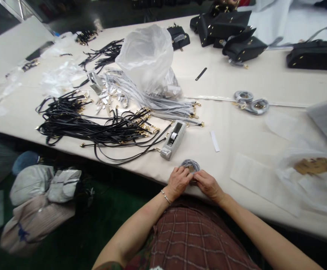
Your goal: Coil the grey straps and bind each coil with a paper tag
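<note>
At the near edge of the white table (236, 135), my left hand (178, 182) and my right hand (208, 184) meet over a small coil of grey wrapped strap (190, 164). Both hands have their fingers curled and pinched on the coil, which lies flat on the table. A grey tape dispenser (173, 140) stands just beyond my left hand. A short white strip of tape or paper (215, 141) lies beyond my right hand.
A heap of black straps with gold clips (90, 123) lies left, grey wrapped straps (163, 103) and a clear plastic bag (148, 56) behind. Two finished grey coils (251, 102) sit right. Black bags (230, 30) stand at the back. Bagged bundles (39, 195) lie on the floor.
</note>
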`<action>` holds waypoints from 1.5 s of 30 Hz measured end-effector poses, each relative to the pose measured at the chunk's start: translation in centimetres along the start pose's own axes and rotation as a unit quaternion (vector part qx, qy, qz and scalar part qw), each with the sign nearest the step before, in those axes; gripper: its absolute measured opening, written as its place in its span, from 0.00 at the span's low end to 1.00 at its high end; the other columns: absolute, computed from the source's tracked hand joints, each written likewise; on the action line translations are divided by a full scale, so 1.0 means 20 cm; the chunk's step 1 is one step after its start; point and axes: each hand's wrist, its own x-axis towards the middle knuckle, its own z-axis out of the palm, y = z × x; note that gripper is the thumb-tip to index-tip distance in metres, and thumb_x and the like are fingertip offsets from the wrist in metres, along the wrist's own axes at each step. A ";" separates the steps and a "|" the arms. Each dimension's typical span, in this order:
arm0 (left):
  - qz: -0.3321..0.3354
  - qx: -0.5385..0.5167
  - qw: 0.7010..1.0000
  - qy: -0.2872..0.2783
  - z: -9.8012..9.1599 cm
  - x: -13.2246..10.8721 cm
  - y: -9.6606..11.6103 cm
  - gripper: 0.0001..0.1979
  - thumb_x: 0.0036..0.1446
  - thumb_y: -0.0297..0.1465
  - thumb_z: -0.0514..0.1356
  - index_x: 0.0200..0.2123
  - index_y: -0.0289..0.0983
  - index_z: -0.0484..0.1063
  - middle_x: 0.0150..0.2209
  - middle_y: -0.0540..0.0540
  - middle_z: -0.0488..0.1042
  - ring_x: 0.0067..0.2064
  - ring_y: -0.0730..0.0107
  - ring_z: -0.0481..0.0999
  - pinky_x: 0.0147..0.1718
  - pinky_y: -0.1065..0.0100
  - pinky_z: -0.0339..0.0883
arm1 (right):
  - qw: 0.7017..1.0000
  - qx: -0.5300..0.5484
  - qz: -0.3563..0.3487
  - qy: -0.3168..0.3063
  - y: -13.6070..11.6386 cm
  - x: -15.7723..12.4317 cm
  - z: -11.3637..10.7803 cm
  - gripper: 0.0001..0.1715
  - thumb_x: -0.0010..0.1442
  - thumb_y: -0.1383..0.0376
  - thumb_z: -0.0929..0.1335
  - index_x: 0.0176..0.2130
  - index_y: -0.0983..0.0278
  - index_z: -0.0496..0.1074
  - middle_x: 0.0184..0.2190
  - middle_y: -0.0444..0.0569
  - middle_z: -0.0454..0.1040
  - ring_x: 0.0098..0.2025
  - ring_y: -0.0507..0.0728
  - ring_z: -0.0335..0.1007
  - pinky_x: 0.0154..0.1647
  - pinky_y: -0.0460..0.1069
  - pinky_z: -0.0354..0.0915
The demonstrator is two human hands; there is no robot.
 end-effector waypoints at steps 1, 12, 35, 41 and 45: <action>-0.006 -0.006 1.000 -0.003 0.01 0.01 0.00 0.10 0.69 0.31 0.49 0.42 0.39 0.71 0.40 0.44 0.74 0.44 0.60 0.71 0.42 0.59 0.64 | 1.000 0.001 0.000 -0.001 0.00 0.01 0.00 0.15 0.65 0.69 0.60 0.36 0.58 0.73 0.32 0.50 0.74 0.37 0.58 0.70 0.40 0.52 0.71; -0.060 -0.185 0.981 -0.019 0.03 0.05 -0.08 0.08 0.64 0.26 0.54 0.36 0.36 0.72 0.39 0.42 0.72 0.43 0.61 0.70 0.44 0.61 0.67 | 0.999 0.037 0.006 -0.015 -0.02 0.08 -0.07 0.10 0.61 0.70 0.63 0.38 0.59 0.72 0.35 0.49 0.74 0.39 0.58 0.71 0.41 0.53 0.72; -0.328 -0.861 0.344 0.179 -0.35 -0.16 -0.22 0.20 0.39 0.35 0.76 0.35 0.32 0.78 0.35 0.45 0.80 0.37 0.70 0.77 0.45 0.68 0.69 | 0.950 -0.122 0.249 -0.144 -0.12 0.24 0.01 0.07 0.53 0.72 0.66 0.31 0.61 0.72 0.33 0.50 0.75 0.39 0.60 0.70 0.38 0.50 0.61; -0.325 -0.797 0.493 0.124 -0.41 -0.17 -0.23 0.23 0.43 0.38 0.74 0.41 0.30 0.79 0.36 0.42 0.80 0.38 0.67 0.76 0.44 0.67 0.66 | 0.901 0.185 0.378 -0.108 -0.20 0.30 -0.12 0.11 0.56 0.56 0.64 0.32 0.60 0.71 0.26 0.43 0.74 0.29 0.56 0.70 0.32 0.49 0.62; -0.298 -0.660 0.685 0.082 -0.47 -0.13 -0.19 0.12 0.49 0.33 0.68 0.37 0.34 0.80 0.46 0.42 0.78 0.50 0.58 0.73 0.52 0.63 0.63 | 0.860 0.245 0.427 -0.130 -0.27 0.37 -0.19 0.16 0.51 0.51 0.67 0.29 0.61 0.71 0.20 0.40 0.69 0.22 0.53 0.68 0.27 0.48 0.62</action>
